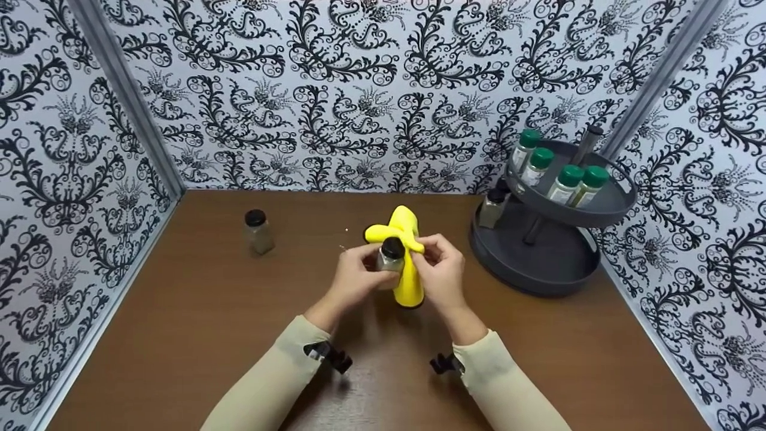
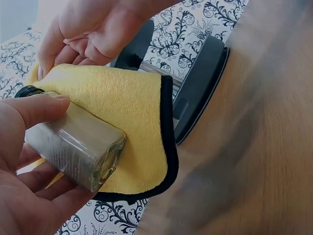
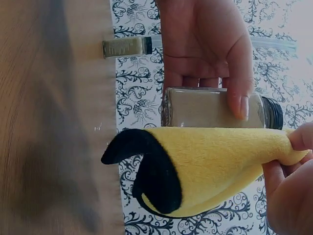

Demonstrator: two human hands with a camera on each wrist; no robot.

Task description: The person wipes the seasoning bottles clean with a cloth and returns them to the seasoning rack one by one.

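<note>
My left hand (image 1: 359,272) grips a square glass spice jar (image 2: 80,139) with a black lid, fingers on one side and thumb on the other. The jar holds a pale powder and hangs tilted above the table. Beside it, my right hand (image 1: 440,269) pinches a yellow cloth (image 3: 215,161) with a black border. The cloth droops in folds and lies against the jar's side in the left wrist view. Part of the jar's label shows there, too blurred to read.
Another black-lidded jar (image 1: 259,232) stands on the brown table (image 1: 239,335) at left. At right is a two-tier grey turntable rack (image 1: 538,287); its upper tier carries several green-capped jars (image 1: 564,184), its lower tier a black-lidded jar (image 1: 492,209). Patterned walls (image 1: 335,90) surround the table.
</note>
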